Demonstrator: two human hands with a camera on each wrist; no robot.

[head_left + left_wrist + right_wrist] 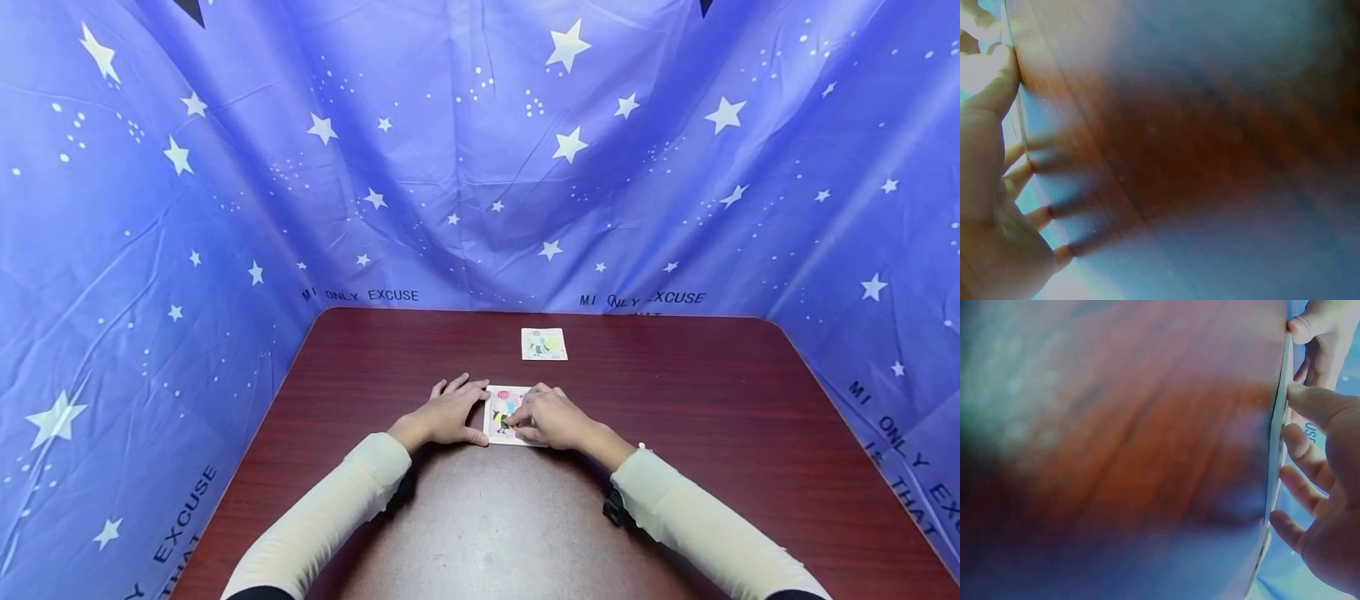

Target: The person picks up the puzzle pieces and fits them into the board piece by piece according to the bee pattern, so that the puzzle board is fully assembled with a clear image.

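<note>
In the head view a thin, pale-bordered picture board (501,397) with a yellow-and-black bee-like figure lies flat on the table. My left hand (448,417) rests at its left edge, fingers spread, with the thumb by the near corner and the index finger by the far one. Over the board's right part is my right hand (557,419); thumb and index fingertips touch near the figure. The right wrist view shows the fingers (1300,481) slightly bent and apart along the board's edge (1277,425). Whether a small piece lies under the fingertips is hidden.
Farther back on the dark red wooden table (675,392) lies a square card (543,343) with a similar coloured picture. A blue curtain (465,167) with white stars hangs behind the table and along both sides.
</note>
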